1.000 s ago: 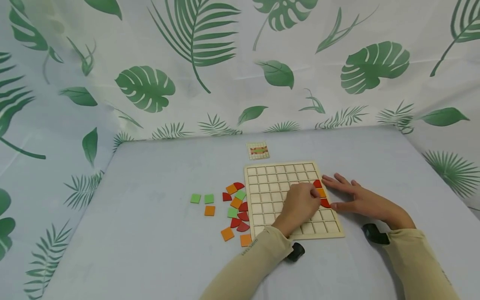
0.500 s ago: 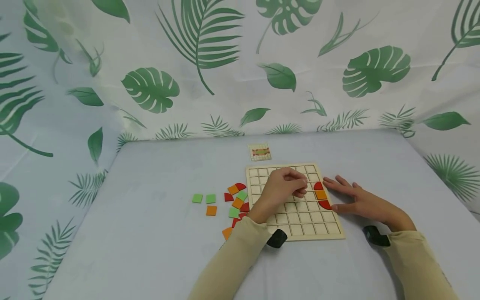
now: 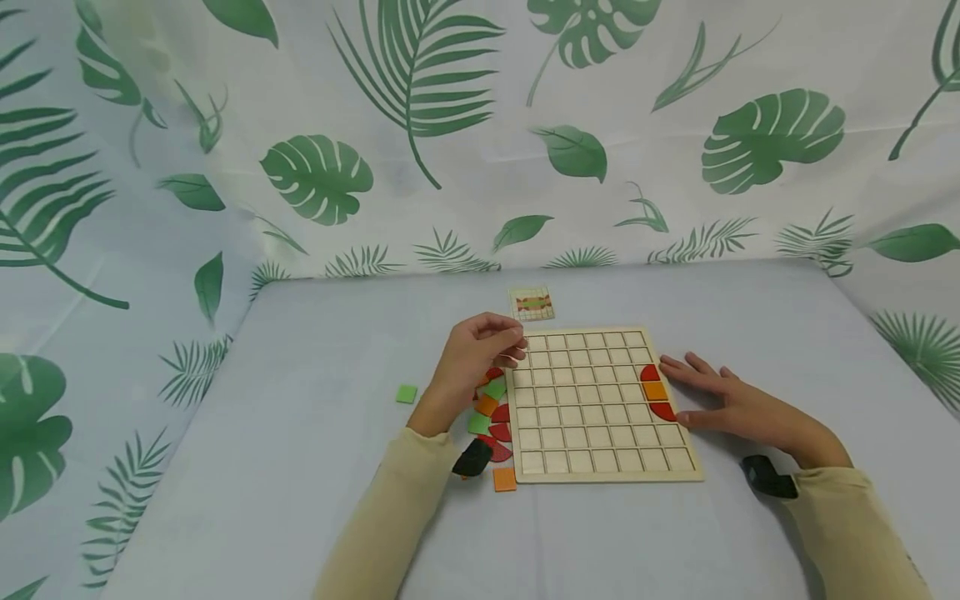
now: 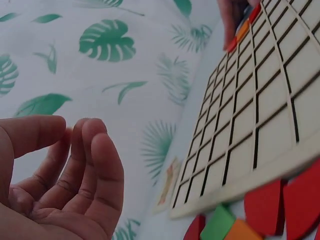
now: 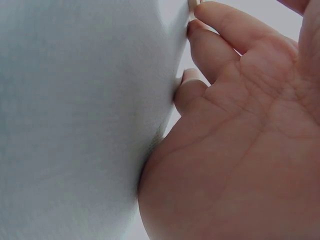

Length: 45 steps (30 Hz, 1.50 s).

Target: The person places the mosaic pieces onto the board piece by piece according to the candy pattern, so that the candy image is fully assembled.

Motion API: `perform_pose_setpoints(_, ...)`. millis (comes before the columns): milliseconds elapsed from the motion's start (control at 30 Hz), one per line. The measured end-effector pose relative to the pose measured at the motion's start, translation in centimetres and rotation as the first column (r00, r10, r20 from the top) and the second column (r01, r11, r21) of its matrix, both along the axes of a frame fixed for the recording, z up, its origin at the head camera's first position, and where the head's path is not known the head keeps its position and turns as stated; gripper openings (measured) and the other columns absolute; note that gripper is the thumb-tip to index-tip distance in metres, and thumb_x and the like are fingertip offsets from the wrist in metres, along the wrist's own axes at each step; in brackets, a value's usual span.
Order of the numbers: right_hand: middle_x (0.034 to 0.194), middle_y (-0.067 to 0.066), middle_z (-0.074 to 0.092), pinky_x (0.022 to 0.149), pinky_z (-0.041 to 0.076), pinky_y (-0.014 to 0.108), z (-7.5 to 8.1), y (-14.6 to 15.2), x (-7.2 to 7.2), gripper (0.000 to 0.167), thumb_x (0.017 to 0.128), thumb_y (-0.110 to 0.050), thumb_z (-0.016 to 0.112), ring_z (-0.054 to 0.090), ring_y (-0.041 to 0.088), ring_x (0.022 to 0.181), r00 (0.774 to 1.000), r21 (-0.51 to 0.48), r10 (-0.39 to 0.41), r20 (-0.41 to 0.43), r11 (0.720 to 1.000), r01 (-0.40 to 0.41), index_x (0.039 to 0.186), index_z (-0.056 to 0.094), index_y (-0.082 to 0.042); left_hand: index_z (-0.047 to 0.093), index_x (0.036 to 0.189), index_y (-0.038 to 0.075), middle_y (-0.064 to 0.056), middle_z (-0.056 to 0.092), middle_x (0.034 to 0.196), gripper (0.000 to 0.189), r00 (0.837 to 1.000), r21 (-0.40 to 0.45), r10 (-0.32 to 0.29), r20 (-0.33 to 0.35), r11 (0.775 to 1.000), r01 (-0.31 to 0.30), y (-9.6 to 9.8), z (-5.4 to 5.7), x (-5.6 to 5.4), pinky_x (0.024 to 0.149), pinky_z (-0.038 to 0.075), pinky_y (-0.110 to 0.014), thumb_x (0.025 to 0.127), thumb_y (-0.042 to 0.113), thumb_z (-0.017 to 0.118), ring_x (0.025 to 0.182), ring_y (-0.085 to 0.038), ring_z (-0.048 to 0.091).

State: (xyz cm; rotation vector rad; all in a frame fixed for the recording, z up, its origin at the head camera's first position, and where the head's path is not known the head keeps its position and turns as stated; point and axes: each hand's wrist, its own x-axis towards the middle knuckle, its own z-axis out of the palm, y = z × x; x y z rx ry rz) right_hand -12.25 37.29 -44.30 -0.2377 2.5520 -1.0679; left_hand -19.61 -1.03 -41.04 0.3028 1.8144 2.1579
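A wooden grid board (image 3: 592,433) lies on the table. At its right edge sit two red quarter-round tiles, one red tile (image 3: 663,411) below and one above an orange square tile (image 3: 655,391). My right hand (image 3: 738,408) rests beside that edge with fingers spread, thumb and index fingertips at the board. Above the board's upper left corner my left hand (image 3: 468,362) hovers, its fingers loosely bent. In the left wrist view nothing shows between the left fingers (image 4: 107,170). Beneath and beside this hand lies a pile of loose tiles, partly hidden, with a green square tile (image 3: 478,423) among them.
A small pattern card (image 3: 532,304) lies behind the board. One green square tile (image 3: 406,393) lies apart on the left, and an orange square tile (image 3: 504,479) is by the board's lower left corner. A leaf-print cloth (image 3: 465,150) hangs behind the table.
My left hand has moved left from the tiles at the board's right edge, across the board, to above the loose tiles. My right hand has stayed in place beside the board.
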Motion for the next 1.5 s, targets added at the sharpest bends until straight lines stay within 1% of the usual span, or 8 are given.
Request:
perform_pose_setpoints(200, 0.174, 0.03, 0.007, 0.118, -0.014, 0.073, 0.1, 0.1, 0.0, 0.091, 0.094, -0.032, 0.081, -0.009, 0.055, 0.158, 1.0, 0.0, 0.005, -0.003, 1.0, -0.005, 0.168, 0.034, -0.009, 0.068, 0.123, -0.004, -0.01, 0.075, 0.101, 0.027, 0.997, -0.064, 0.073, 0.026, 0.995, -0.071, -2.0, -0.1, 0.1, 0.087, 0.059, -0.035, 0.107, 0.017, 0.068, 0.089, -0.021, 0.072)
perform_pose_setpoints(500, 0.174, 0.031, 0.007, 0.118, -0.014, 0.073, 0.3, -0.1, 0.0, 0.09, 0.095, -0.03, 0.08, -0.009, 0.056, 0.157, 1.0, 0.0, -0.001, 0.001, 1.0, 0.001, 0.168, 0.032, -0.007, 0.067, 0.13, 0.0, -0.021, 0.073, 0.119, 0.032, 0.996, -0.24, 0.072, -0.045, 0.967, -0.081, -4.6, 0.1, -0.9, 0.095, 0.057, -0.042, 0.107, 0.021, 0.068, 0.106, -0.033, 0.07)
perform_pose_setpoints(633, 0.173, 0.032, 0.005, 0.117, -0.013, 0.075, 0.4, 0.0, 0.0, 0.09, 0.095, -0.028, 0.08, -0.011, 0.057, 0.156, 1.0, 0.003, -0.002, 0.003, 1.0, 0.002, 0.168, 0.031, -0.007, 0.063, 0.14, 0.002, -0.018, 0.071, 0.124, 0.042, 0.995, -0.396, 0.077, -0.057, 0.913, -0.094, -6.2, -0.2, -1.5, 0.098, 0.055, -0.045, 0.106, 0.026, 0.068, 0.11, -0.034, 0.068)
perform_pose_setpoints(733, 0.173, 0.033, 0.005, 0.117, -0.013, 0.074, 0.3, 0.0, -0.1, 0.09, 0.096, -0.026, 0.079, -0.011, 0.057, 0.156, 1.0, 0.007, 0.001, 0.0, 1.0, -0.001, 0.168, 0.03, -0.006, 0.062, 0.143, 0.005, -0.014, 0.068, 0.127, 0.047, 0.996, -0.525, 0.065, -0.068, 0.846, -0.092, -7.5, -0.5, -1.8, 0.1, 0.053, -0.049, 0.106, 0.032, 0.069, 0.113, -0.034, 0.066)
perform_pose_setpoints(933, 0.172, 0.034, 0.004, 0.116, -0.011, 0.077, 0.3, 0.0, -0.1, 0.091, 0.095, -0.026, 0.08, -0.012, 0.059, 0.155, 1.0, 0.012, -0.005, 0.005, 1.0, 0.005, 0.168, 0.029, -0.007, 0.063, 0.143, 0.009, -0.015, 0.065, 0.137, 0.052, 0.995, -0.743, -0.069, -0.067, 0.669, -0.003, -9.8, -0.9, -2.0, 0.106, 0.048, -0.056, 0.103, 0.042, 0.07, 0.124, -0.034, 0.059)
perform_pose_setpoints(1233, 0.173, 0.034, 0.001, 0.112, -0.007, 0.083, 0.4, -0.2, -0.1, 0.091, 0.096, -0.029, 0.079, -0.014, 0.063, 0.153, 1.0, 0.022, -0.015, 0.012, 1.0, 0.014, 0.169, 0.029, -0.01, 0.066, 0.134, 0.004, -0.019, 0.055, 0.14, 0.047, 0.964, -0.862, -0.266, 0.003, 0.489, 0.137, -14.3, -0.6, -1.9, 0.11, 0.043, -0.055, 0.097, 0.031, 0.079, 0.127, -0.036, 0.051)
perform_pose_setpoints(1300, 0.173, 0.034, 0.001, 0.111, -0.005, 0.085, 0.5, -0.2, 0.0, 0.091, 0.096, -0.03, 0.079, -0.015, 0.064, 0.152, 1.0, 0.028, -0.019, 0.017, 0.999, 0.018, 0.169, 0.029, -0.01, 0.066, 0.133, 0.006, -0.019, 0.055, 0.139, 0.047, 0.961, -0.869, -0.275, 0.009, 0.473, 0.144, -14.8, -0.7, -1.8, 0.108, 0.043, -0.056, 0.096, 0.032, 0.079, 0.126, -0.036, 0.05)
perform_pose_setpoints(1500, 0.172, 0.035, 0.002, 0.115, -0.009, 0.079, 0.4, -0.4, -0.1, 0.092, 0.095, -0.027, 0.08, -0.013, 0.061, 0.154, 1.0, 0.022, -0.011, 0.01, 1.0, 0.01, 0.169, 0.029, -0.008, 0.067, 0.132, 0.008, -0.018, 0.059, 0.136, 0.041, 0.957, -0.842, -0.285, -0.043, 0.526, 0.119, -13.0, -1.2, -2.3, 0.105, 0.046, -0.055, 0.099, 0.031, 0.076, 0.128, -0.037, 0.05)
